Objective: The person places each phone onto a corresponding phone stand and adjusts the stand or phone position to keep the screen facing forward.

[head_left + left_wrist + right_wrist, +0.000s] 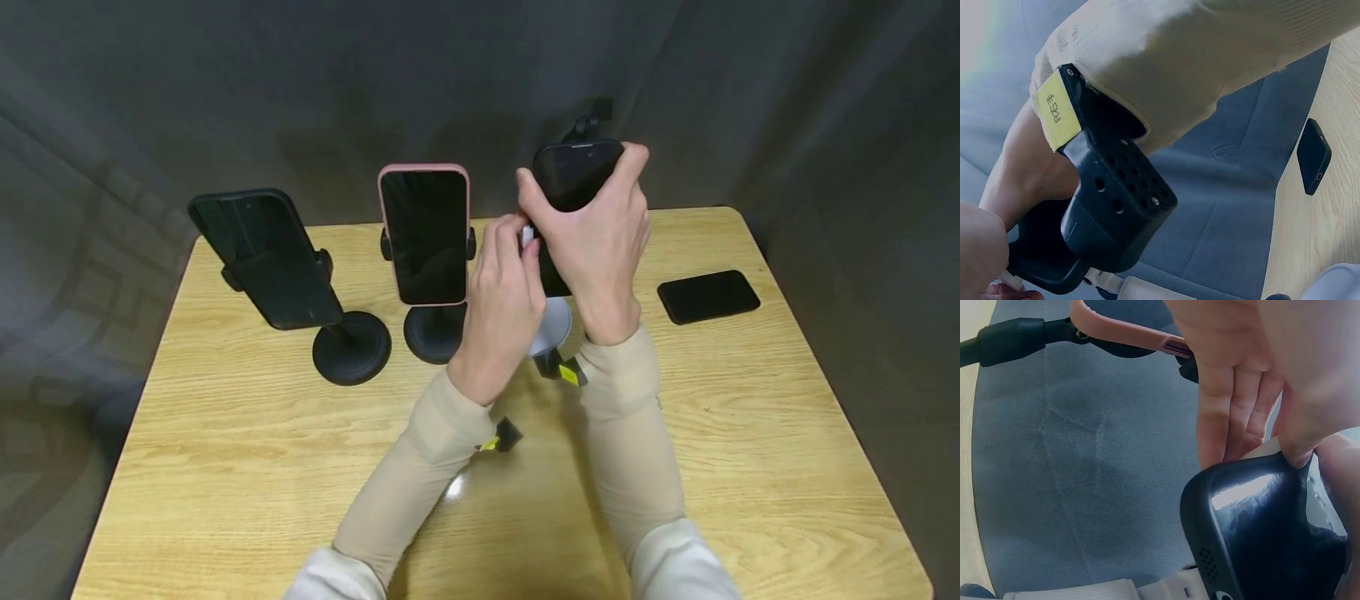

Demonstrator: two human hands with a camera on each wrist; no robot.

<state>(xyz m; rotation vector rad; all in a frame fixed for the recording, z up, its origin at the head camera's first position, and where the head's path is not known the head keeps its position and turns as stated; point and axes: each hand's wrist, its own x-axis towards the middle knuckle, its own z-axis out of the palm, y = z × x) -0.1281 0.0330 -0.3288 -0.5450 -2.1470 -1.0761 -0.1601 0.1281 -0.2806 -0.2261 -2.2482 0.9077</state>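
Note:
My right hand (600, 242) grips a black phone (576, 171) from its front, thumb along one side and fingers round the other. The phone leans at a white phone stand, whose round base (553, 323) shows beneath it. With thumb and fingers, my left hand (501, 287) pinches a small white clamp arm (528, 234) at the phone's left edge. In the right wrist view the phone's lower corner (1254, 519) sits right by the left thumb, and the stand's white stem (1079, 592) runs below. The stand's holder is mostly hidden behind the phone.
To the left, a pink-cased phone (427, 237) and a dark phone (270, 258) sit in black stands. Another black phone (708, 296) lies flat on the wooden table (750, 433) at right. A dark curtain (480, 75) hangs behind.

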